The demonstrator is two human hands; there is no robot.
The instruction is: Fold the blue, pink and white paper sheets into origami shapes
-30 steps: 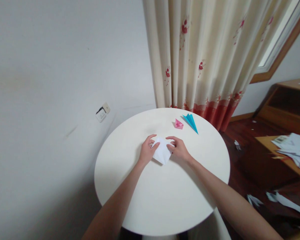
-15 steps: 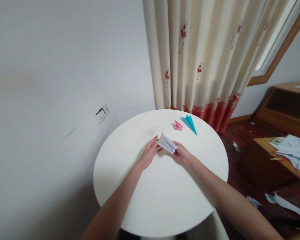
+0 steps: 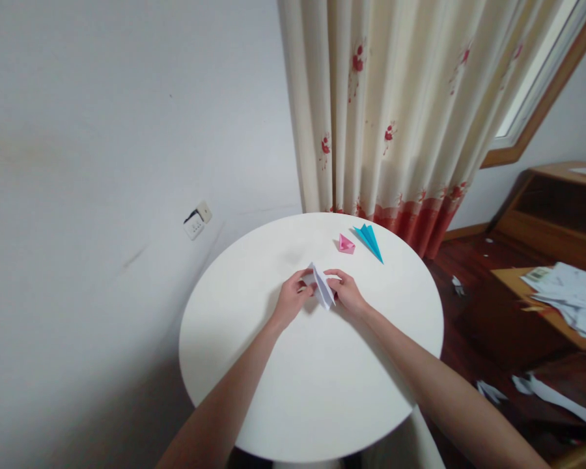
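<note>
Both hands meet over the middle of the round white table (image 3: 312,391), and between them stands a folded white paper (image 3: 321,287), raised on edge rather than lying flat. The left hand (image 3: 290,301) has its fingers closed on the paper's left side, thumb and fingertips pinched at the upper corner. The right hand (image 3: 346,293) grips the opposite side, its fingers curled in against the lower right edge, so the sheet is clamped from both sides at once; its lowest point seems to sit at or just above the tabletop, though I cannot tell whether it touches. Just beyond the grip, further from the person, lies a small pink folded piece (image 3: 346,244), shaped a little like an open paper boat; whether anything sits in its hollow is too small to tell. Right beside that, further to the right, rests a blue paper plane (image 3: 370,240), its nose pointing back toward the right hand. Behind the table hangs a cream curtain (image 3: 395,111) with red flowers and a red hem. Well off to the right of the grip, a wooden desk (image 3: 537,290) carries a loose heap of white sheets (image 3: 569,299), and more scraps lie on the dark floor (image 3: 473,319) below it.
</note>
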